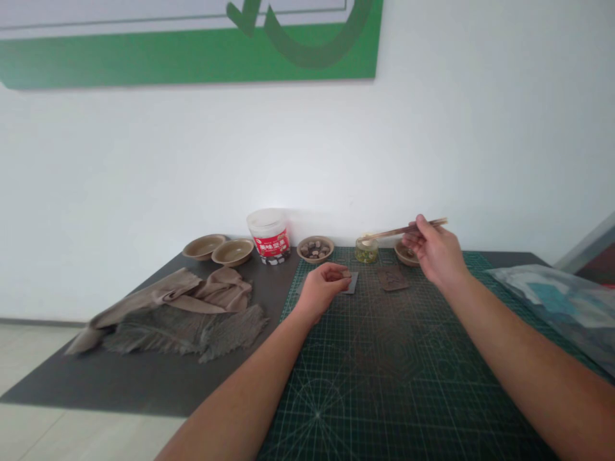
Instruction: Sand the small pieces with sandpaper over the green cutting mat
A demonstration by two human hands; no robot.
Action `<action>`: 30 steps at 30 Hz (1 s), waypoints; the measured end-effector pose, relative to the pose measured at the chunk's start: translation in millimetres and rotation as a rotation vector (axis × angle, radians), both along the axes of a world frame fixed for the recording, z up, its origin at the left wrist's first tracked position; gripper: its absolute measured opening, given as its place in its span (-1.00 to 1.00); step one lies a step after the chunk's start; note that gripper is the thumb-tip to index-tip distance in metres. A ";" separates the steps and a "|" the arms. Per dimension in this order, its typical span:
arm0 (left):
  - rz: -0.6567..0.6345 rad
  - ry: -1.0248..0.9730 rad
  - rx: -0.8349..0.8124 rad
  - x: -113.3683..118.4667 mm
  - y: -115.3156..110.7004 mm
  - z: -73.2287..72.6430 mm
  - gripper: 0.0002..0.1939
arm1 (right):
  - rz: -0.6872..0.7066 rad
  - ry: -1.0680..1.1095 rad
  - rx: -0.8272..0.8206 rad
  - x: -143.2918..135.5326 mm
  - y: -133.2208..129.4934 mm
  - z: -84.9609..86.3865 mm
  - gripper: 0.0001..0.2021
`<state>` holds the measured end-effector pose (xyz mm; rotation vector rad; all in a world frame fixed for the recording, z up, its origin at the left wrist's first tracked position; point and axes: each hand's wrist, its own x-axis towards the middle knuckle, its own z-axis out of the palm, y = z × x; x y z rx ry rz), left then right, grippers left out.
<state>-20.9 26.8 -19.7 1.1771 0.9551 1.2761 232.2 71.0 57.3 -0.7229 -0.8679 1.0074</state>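
My right hand (437,250) grips a pair of wooden chopsticks (396,232), held nearly level with the tips pointing left. Their tips are at the top of a small glass jar (367,252) with green and yellowish bits inside. My left hand (323,288) is closed, its fingers curled over a small grey card (353,283) on the mat; what it may hold is hidden. Just beyond that hand stands a bowl (302,251) of brown and pale pebble-like pieces. A brown square coaster (393,279) lies between my hands. Another bowl (402,255) is partly hidden by my right hand.
The green cutting mat (365,397) covers the table's right part. At left are two brown bowls (204,246), a white tub with a red label (270,238), and crumpled beige and grey cloths (182,314). A clear plastic bag (562,301) lies at right, with a wall behind.
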 end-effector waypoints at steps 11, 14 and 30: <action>-0.044 0.042 -0.025 6.8 -5.3 -0.2 -0.63 | 0.108 0.146 -0.219 -3.1 -41.1 -56.0 -0.85; -0.073 0.056 -0.020 6.1 -6.3 -1.0 -0.62 | 0.139 0.128 -0.237 -6.2 -41.7 -58.0 -0.82; -0.120 0.040 -0.018 7.5 -10.6 4.6 -0.61 | 0.146 0.088 -0.246 -9.1 -42.1 -66.1 -0.77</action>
